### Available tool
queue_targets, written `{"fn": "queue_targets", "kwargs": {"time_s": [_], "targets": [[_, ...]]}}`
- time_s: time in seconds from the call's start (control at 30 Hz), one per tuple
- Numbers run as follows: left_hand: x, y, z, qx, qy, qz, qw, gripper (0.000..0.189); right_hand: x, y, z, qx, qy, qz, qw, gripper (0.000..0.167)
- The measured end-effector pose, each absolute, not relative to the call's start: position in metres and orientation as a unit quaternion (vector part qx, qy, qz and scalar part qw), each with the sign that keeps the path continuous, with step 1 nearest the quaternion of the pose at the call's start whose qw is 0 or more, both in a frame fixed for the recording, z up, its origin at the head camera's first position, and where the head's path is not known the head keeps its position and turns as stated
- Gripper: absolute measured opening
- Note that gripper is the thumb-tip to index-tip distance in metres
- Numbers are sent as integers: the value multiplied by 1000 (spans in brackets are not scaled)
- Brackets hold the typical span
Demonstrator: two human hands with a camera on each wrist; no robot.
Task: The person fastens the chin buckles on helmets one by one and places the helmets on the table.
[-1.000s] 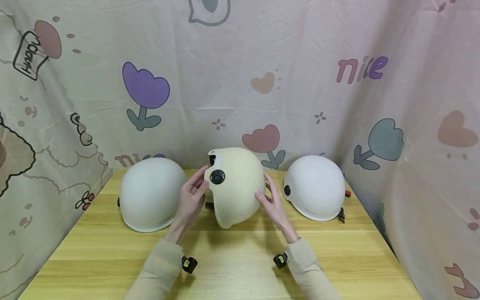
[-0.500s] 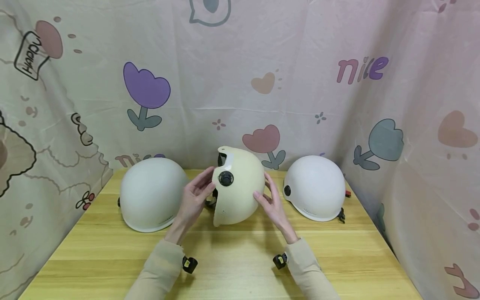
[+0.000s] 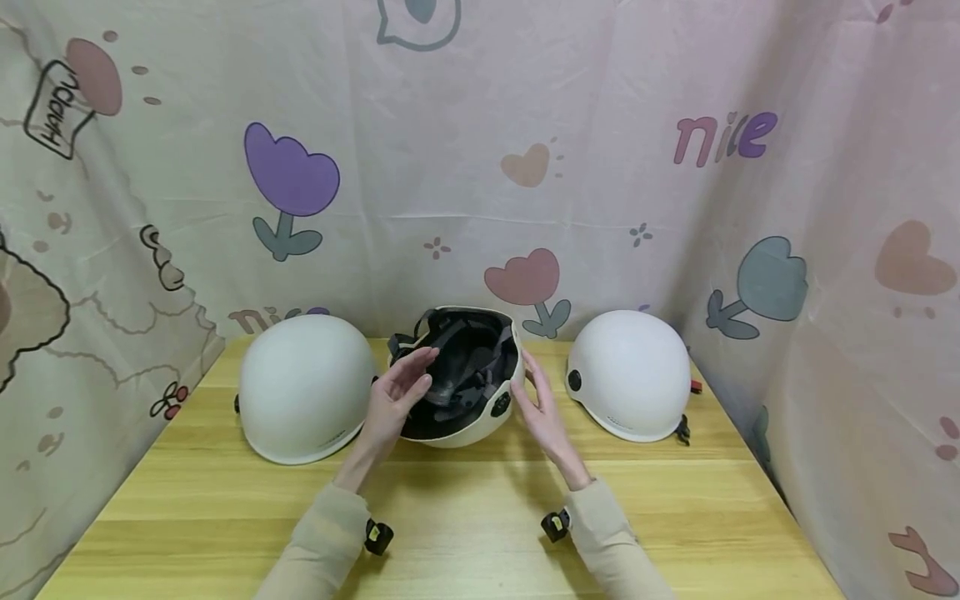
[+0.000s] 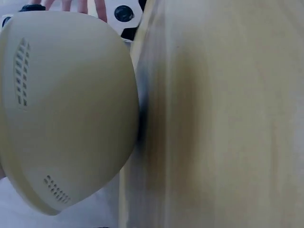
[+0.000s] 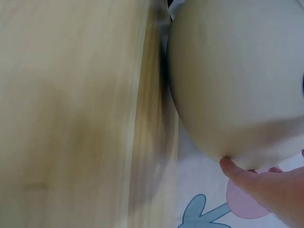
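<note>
A cream helmet [image 3: 480,432] is tipped with its black padded inside [image 3: 457,358] and dark straps facing up and toward me. In the head view my left hand [image 3: 392,404] is in front of its left rim, fingers and thumb apart and overlapping the opening. My right hand [image 3: 542,412] holds the right side of the shell, thumb in front and fingers farther back. The right wrist view shows the right thumb [image 5: 237,175] against the smooth shell [image 5: 237,80]. Vent slots mark the shell [image 4: 80,95] in the left wrist view, the shell bottom close over the wooden table.
A large pale grey-white helmet [image 3: 303,383] sits dome up left of the cream one. To the right stands a white helmet [image 3: 630,375] with a black buckle [image 3: 682,431] beside it. A printed curtain [image 3: 420,167] hangs behind the wooden table [image 3: 465,533].
The cream helmet has turned from side-on, opening to the left, to opening up toward me. Its round black disc is now at the right. My left hand has shifted slightly right.
</note>
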State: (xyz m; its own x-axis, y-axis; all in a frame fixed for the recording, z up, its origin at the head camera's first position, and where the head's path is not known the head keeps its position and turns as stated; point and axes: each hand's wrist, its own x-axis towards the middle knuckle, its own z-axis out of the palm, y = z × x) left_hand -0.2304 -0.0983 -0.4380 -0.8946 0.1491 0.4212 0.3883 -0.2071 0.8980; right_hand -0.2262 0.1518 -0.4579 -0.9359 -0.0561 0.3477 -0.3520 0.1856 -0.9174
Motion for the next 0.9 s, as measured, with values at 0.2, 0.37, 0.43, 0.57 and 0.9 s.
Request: {"fn": "queue_targets", "kwargs": {"time_s": [0.2,0.37,0.43,0.57,0.9], "targets": [[-233,-99,-446,-163,-626,-751,135,43,-221,149,-460,127,-758,635,72,80],[-234,-98,-448,-130,-634,-743,171,47,-220,146,-464,147,-753,640,42,102],[-234,-99,-449,-130,-641,-733,185,47,-221,146,-464,156,-752,639,40,104],[-235,-102,-449,-137,-661,-706,213,46,-220,147,-464,162,-751,639,36,104],[-234,-111,-448,-134,-717,-647,225,48,-220,150,-464,160,-747,643,56,102]]}}
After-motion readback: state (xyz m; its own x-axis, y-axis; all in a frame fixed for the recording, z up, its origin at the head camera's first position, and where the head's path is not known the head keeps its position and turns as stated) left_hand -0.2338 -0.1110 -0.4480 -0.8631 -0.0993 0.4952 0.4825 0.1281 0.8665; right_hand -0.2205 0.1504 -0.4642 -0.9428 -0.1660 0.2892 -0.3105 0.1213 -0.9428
